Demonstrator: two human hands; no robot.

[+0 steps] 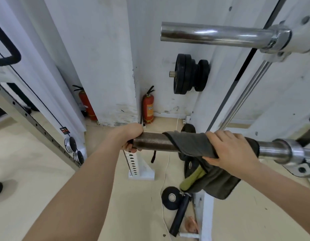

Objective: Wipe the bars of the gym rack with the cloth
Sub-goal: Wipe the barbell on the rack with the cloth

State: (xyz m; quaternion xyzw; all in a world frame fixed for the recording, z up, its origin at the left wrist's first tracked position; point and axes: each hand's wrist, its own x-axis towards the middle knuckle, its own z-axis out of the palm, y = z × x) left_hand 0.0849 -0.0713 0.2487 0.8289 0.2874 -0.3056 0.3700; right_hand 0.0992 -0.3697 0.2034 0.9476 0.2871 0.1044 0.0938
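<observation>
White wall (107,49) w/ scuffs fills the upper half and beige floor (37,171) the lower. Two red fire extinguishers stand at the wall base: one (148,108) just above centre, the other (86,103) at approx 10 o'clock. Black weight plates (189,73) sit on a peg at 1 o'clock. A chrome upper bar (211,34) juts out of the white rack frame (289,84) at 1-2 o'clock, bare, w/ nothing touching it. The lower bar (150,141) runs horizontally across centre toward 3 o'clock; its sleeve is dark and dull, turning chrome near the collar. The left hand (131,138) caps the bar's free end at centre, fingers (131,150) curled under and round it. The dark grey-green cloth (190,145) is wrapped round the bar just right of centre, and its loose end hangs below toward 5 o'clock, showing a yellow-green patch. The right hand (229,150) sits on top of the cloth at 3-4 o'clock, fingers (218,136) over the bar and thumb underneath, clamping cloth to metal. A black dumbbell (175,202) lies on the floor at 6 o'clock, w/ a thin white cord beside it.
</observation>
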